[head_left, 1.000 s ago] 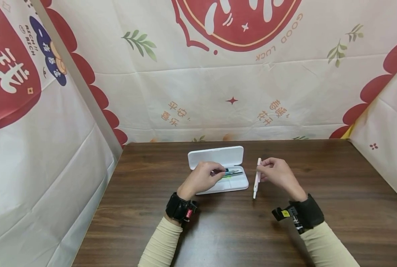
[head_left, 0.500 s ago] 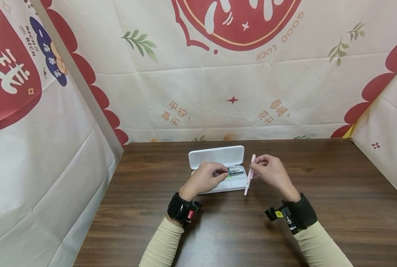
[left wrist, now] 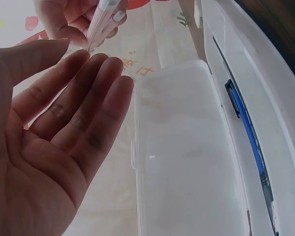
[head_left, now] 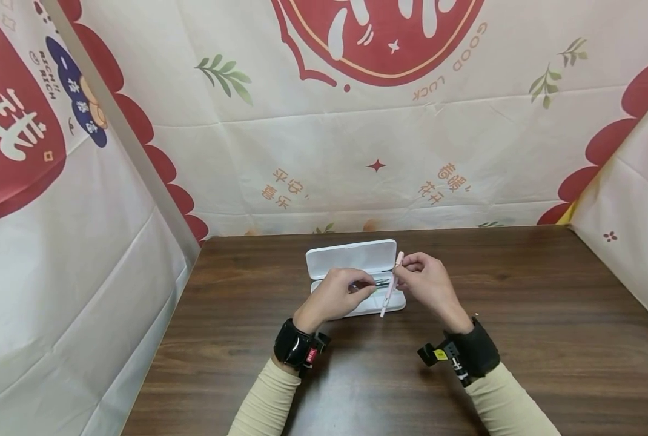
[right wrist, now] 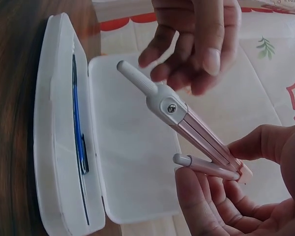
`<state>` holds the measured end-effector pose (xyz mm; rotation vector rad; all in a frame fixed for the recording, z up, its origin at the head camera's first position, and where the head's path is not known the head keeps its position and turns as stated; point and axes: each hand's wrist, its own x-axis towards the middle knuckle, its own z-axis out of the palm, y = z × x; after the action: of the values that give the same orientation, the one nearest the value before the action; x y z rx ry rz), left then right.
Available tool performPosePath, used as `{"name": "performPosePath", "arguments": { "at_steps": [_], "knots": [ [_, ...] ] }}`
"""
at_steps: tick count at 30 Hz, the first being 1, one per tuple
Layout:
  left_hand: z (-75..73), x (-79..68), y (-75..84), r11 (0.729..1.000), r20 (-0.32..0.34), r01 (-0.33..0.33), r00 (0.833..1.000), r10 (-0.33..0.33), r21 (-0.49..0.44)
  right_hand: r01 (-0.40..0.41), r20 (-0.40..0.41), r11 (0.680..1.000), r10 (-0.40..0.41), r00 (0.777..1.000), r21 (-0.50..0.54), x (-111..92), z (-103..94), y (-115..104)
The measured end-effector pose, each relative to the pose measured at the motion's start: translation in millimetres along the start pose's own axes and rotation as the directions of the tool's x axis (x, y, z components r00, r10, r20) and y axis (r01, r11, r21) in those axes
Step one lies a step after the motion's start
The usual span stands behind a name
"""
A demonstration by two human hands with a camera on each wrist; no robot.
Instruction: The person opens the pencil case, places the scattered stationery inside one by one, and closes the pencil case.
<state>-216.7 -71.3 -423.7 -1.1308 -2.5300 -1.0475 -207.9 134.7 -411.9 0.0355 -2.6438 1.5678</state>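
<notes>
A pink-and-white drawing compass (right wrist: 199, 130) is pinched by its pink end between the thumb and fingers of my right hand (head_left: 430, 287). Its white handle points down toward me, over the right end of the case in the head view. The white pencil case (head_left: 351, 259) lies with its lid raised at the back. Over the case's left part is my left hand (head_left: 336, 293), fingers loosely bent and nothing in them; its fingertips come close to the compass in the right wrist view. Inside the case lies a blue pen (right wrist: 78, 118) among slim dark items, partly hidden by my left hand.
The case stands near the back of a dark wooden table (head_left: 237, 290). Printed white cloth (head_left: 378, 139) hangs behind the table and along both sides. A black camera strap (head_left: 294, 345) wraps each wrist.
My right hand has carried the compass leftward, from beside the case to over its right end. My left hand has shifted slightly to the right over the case.
</notes>
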Motion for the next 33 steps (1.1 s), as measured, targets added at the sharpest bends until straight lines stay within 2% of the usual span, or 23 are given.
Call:
{"name": "performPosePath", "arguments": {
  "at_steps": [9, 22, 33],
  "knots": [
    [2.2, -0.4, 2.1, 1.000, 0.003, 0.008, 1.000, -0.007, -0.024, 0.028, -0.008, 0.995, -0.028, 1.000, 0.092, -1.7, 11.7, -5.1],
    [4.4, -0.9, -2.1, 1.000, -0.020, 0.015, 1.000, -0.016, -0.026, 0.020, -0.039, 0.979, -0.013, 0.999, 0.204, -2.9, 23.0, -8.5],
    [5.2, 0.3, -3.3, 0.999, -0.033, 0.020, 0.999, -0.022, -0.037, 0.023, -0.032, 0.970, -0.015, 0.999, 0.241, -4.8, 26.6, -10.5]
  ]
}}
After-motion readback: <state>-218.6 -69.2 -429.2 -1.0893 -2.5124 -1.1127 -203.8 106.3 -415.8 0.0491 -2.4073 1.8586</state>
